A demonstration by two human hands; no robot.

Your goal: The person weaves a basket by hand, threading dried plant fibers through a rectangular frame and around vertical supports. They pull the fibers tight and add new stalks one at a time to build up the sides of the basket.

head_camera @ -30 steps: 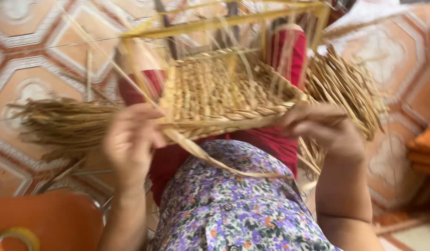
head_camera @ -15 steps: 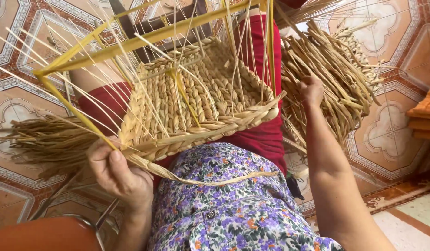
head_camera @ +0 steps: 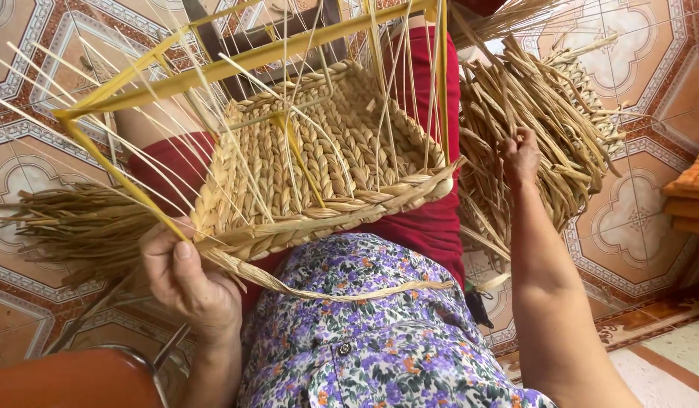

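Right hand (head_camera: 520,155) has gone from the basket (head_camera: 327,162) to the straw bundle (head_camera: 538,113) at 3 o'clock, fingers closing on strands. Left hand (head_camera: 187,279) still pinches the frame (head_camera: 115,170) corner at 8, so the weave stays steady for a fresh strand.

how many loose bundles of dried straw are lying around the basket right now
2. One bundle of dried straw lies on the tiled floor beside the left hand; the other bundle is under the right hand. More may lie behind the woven basket.

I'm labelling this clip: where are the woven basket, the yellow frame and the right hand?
woven basket (head_camera: 330,162), head view, on its braided floor.
yellow frame (head_camera: 251,59), head view, on the far top bar.
right hand (head_camera: 520,157), head view, on the back of the hand.
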